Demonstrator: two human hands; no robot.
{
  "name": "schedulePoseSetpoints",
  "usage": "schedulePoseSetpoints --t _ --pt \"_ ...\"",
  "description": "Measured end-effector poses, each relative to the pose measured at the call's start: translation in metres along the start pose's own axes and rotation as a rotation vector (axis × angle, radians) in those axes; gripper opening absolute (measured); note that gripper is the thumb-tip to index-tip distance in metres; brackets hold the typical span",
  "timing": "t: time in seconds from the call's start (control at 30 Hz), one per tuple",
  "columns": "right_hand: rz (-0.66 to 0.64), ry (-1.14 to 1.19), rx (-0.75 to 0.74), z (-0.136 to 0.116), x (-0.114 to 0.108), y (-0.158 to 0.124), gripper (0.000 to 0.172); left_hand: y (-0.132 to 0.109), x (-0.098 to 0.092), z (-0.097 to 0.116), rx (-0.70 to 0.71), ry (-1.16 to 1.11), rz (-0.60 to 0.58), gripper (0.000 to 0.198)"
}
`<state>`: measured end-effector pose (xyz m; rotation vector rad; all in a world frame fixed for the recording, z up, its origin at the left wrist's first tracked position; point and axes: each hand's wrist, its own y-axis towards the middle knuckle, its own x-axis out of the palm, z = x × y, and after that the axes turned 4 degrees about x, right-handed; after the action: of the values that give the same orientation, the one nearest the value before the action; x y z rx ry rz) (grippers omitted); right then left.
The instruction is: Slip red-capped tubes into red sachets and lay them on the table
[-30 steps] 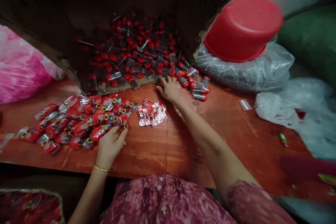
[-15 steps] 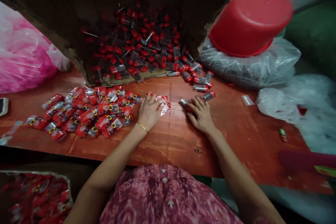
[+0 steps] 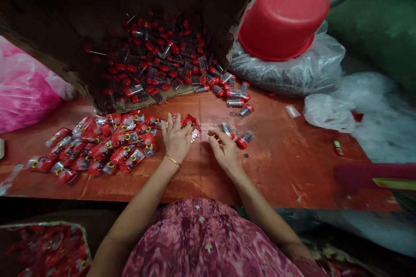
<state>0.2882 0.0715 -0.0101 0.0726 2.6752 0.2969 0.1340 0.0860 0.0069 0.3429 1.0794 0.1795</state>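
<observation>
My left hand (image 3: 177, 140) rests with fingers spread at the right end of a pile of red printed packets (image 3: 125, 138). Its fingertips touch a red and clear plastic packet (image 3: 195, 132), partly hidden under the fingers. To its right, my right hand (image 3: 225, 150) hovers low over the table, fingers loosely bent and apart, with nothing visible in them. Just beyond its fingers lies a clear vial with a red cap and dark contents (image 3: 226, 130). A second red-capped vial (image 3: 245, 139) lies to the right of that hand.
A cardboard box (image 3: 78, 82) lies open toward me, with many red-capped vials (image 3: 159, 80) spilling onto the red table (image 3: 276, 160). A red tub (image 3: 286, 17) sits upside down on a filled plastic bag (image 3: 292, 75). Pink bagged material (image 3: 22, 86) stands left.
My right hand has come away from the vials and moved left toward my left hand. Two vials now lie apart from the heap near it. The whole view has shifted slightly.
</observation>
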Motion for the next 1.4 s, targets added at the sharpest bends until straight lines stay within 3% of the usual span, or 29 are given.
schedulePoseSetpoints --t 0.1,0.23,0.3,0.4,0.5,0.6,0.7,0.77,0.87,0.93,1.03,1.13,1.23,1.4 --pt "-0.086 0.212 0.189 -0.01 0.025 0.009 0.031 -0.003 -0.01 0.01 0.032 -0.059 0.029 0.022" --pt "-0.021 0.435 0.291 -0.012 0.043 0.012 0.032 -0.013 -0.013 0.013 -0.031 -0.243 0.065 0.024" --pt "-0.013 0.506 0.344 -0.01 0.044 0.009 0.033 -0.018 -0.011 0.01 -0.155 -0.423 0.077 0.03" --pt "-0.057 0.525 0.38 -0.008 0.041 -0.001 0.038 -0.024 -0.007 0.01 -0.429 -0.81 -0.038 0.028" --pt "-0.047 0.43 0.313 -0.008 0.039 -0.009 0.041 -0.025 -0.008 0.018 -0.649 -1.2 -0.103 0.031" --pt "-0.031 0.345 0.236 -0.01 0.038 -0.014 0.042 -0.025 -0.014 0.026 -0.801 -1.399 -0.121 0.036" --pt "-0.132 0.278 0.113 -0.011 0.028 -0.011 0.036 -0.023 -0.021 0.026 -0.89 -1.428 -0.159 0.038" --pt "-0.216 0.134 -0.023 -0.007 0.009 -0.002 0.03 -0.021 -0.025 0.021 -0.923 -1.41 -0.137 0.04" --pt "-0.238 -0.321 -0.218 0.011 -0.031 0.024 0.031 -0.018 -0.03 0.013 -0.967 -1.401 -0.097 0.04" --pt "-0.287 -0.642 -0.257 0.027 -0.056 0.044 0.037 -0.017 -0.033 0.013 -0.989 -1.429 -0.102 0.039" --pt "-0.453 -0.881 -0.373 0.043 -0.076 0.062 0.041 -0.016 -0.035 0.016 -1.005 -1.472 -0.14 0.036" --pt "-0.503 -0.927 -0.495 0.043 -0.074 0.06 0.031 -0.016 -0.035 0.019 -1.001 -1.493 -0.186 0.032" --pt "-0.498 -0.881 -0.509 0.039 -0.064 0.046 0.027 -0.017 -0.035 0.017 -1.006 -1.499 -0.22 0.027" --pt "-0.283 -0.572 -0.381 0.038 -0.055 0.01 0.028 -0.016 -0.035 0.013 -1.055 -1.488 -0.218 0.024"
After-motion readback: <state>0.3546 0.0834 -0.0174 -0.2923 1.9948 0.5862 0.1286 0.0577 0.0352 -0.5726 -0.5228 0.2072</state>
